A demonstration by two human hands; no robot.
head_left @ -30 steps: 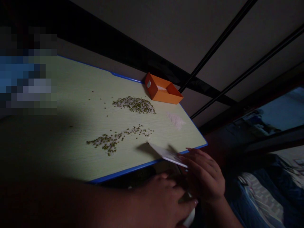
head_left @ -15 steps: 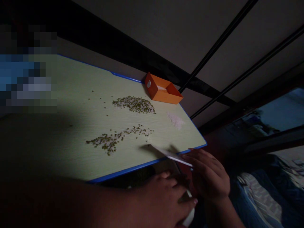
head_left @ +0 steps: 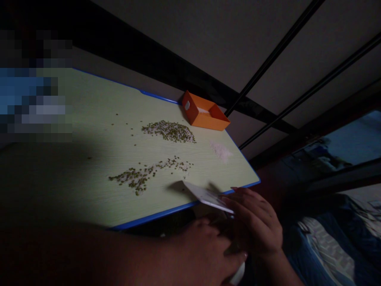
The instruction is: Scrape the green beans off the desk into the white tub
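My right hand (head_left: 258, 222) grips a thin, flat white card (head_left: 205, 196), tilted over the near edge of the table (head_left: 166, 210). Its far corner is just over the tabletop, close to the nearer strip of green beans (head_left: 135, 176) mixed with whitish grains. Below the table edge, my left hand (head_left: 205, 246) is closed around a white object (head_left: 239, 274), mostly hidden by the hand; its kind cannot be made out. A larger pile of green beans (head_left: 169, 131) and whitish grains lies farther back. To its right is a small patch of white grains (head_left: 220, 151).
An orange open box (head_left: 208, 115) with something white inside stands at the table's back right corner. A few loose beans lie scattered to the left. Blue and patterned fabric (head_left: 327, 238) is at lower right. A wall rises behind the table.
My right hand and the card have moved slightly left, and the card has tilted to show more of its face. My left hand has barely moved. The piles look the same.
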